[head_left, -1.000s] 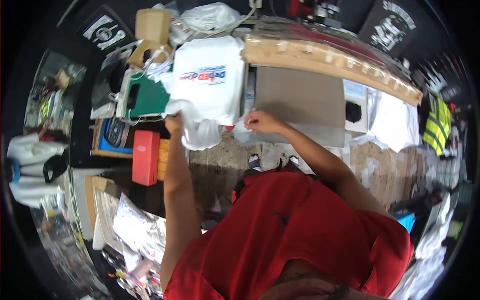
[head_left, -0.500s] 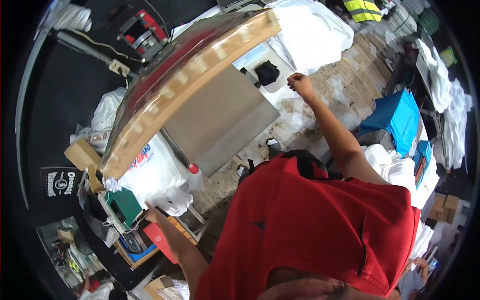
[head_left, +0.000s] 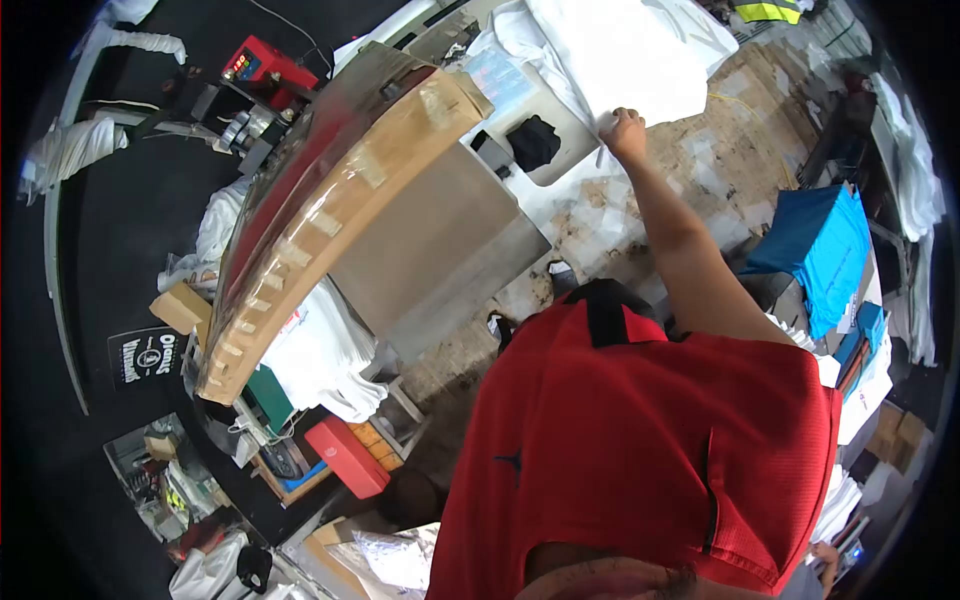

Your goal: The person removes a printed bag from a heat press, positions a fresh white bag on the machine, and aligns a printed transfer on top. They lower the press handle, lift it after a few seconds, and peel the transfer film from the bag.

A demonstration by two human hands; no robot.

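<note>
My right hand (head_left: 626, 137) is at the near edge of a large white cloth (head_left: 640, 65), fingers curled closed on its border. A small pale strip of the cloth shows below the fingertips. Left of that hand, a crumpled black cloth (head_left: 533, 143) lies on a pale board (head_left: 572, 130). My left hand is out of view. A stack of folded white shirts (head_left: 325, 355) sits at the lower left, beside a grey flat board (head_left: 430, 240).
A long, tape-covered cardboard edge (head_left: 330, 220) arches over the left of the work area. Below it are a red box (head_left: 347, 457) and a green panel (head_left: 267, 400). A blue cloth-covered item (head_left: 815, 245) stands at right. Another person's arm (head_left: 826, 560) shows at the lower right.
My right hand has moved up and slightly right, onto the white cloth's edge. My left hand, earlier beside the shirt stack, has left the view. The camera view has shifted.
</note>
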